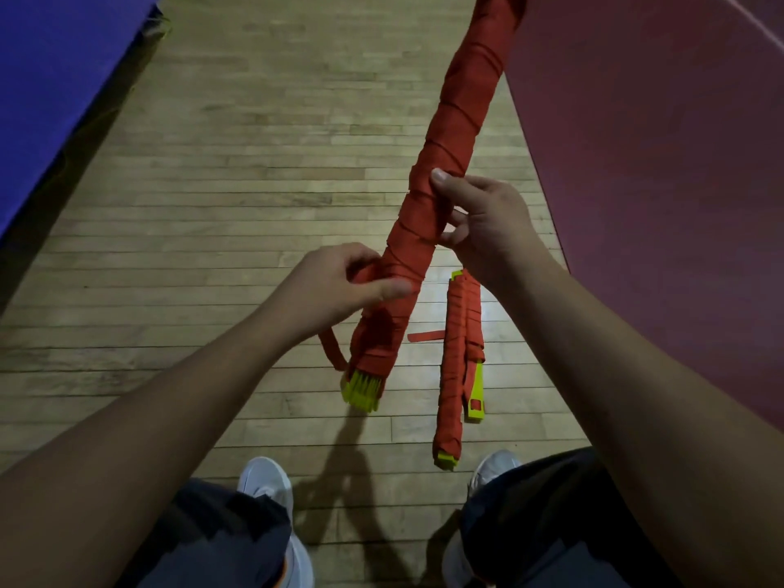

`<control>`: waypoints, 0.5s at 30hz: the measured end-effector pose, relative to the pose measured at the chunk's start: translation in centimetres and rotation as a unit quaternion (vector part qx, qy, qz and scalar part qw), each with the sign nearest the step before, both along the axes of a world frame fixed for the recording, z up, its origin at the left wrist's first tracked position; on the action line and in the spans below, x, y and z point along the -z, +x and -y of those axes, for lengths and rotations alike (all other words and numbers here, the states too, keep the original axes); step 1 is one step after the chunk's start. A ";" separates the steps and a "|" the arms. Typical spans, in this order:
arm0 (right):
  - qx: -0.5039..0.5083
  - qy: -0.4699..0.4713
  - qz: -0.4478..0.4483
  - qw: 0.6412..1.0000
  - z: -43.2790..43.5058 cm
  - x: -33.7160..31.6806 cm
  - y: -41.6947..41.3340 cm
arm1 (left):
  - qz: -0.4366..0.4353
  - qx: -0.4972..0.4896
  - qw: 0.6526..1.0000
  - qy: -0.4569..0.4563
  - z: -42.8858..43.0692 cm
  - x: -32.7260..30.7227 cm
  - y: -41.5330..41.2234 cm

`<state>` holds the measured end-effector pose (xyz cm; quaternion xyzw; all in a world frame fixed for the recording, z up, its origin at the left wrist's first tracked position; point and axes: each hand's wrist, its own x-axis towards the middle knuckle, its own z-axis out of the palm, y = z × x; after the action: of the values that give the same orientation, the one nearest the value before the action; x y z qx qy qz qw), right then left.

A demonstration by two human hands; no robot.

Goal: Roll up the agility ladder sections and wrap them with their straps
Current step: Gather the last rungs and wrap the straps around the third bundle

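Note:
A long ladder bundle, wound in red strap with yellow rung ends at its lower tip, slants from the top right down to the middle, held in the air. My right hand grips it halfway up, thumb on top. My left hand pinches the red strap low on the bundle, and a loose loop of it hangs beneath. A second wrapped ladder bundle lies on the wooden floor by my right foot, a short strap end sticking out to its left.
A blue mat borders the floor at the left and a dark red mat at the right. My white shoes and dark shorts are at the bottom. Wooden floorboards stretch ahead between the mats.

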<state>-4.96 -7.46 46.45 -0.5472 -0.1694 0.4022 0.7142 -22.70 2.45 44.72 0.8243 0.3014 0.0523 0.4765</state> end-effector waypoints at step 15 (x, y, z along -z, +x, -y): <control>-0.023 0.086 -0.130 0.988 1.0 -0.7 1.3 | 0.120 0.077 0.976 -0.162 -0.2 -1.3 -0.2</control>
<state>-3.66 -8.48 47.17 -0.4230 -0.1216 0.4697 0.7653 -22.86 2.61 46.01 0.7444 0.1823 0.0644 0.6392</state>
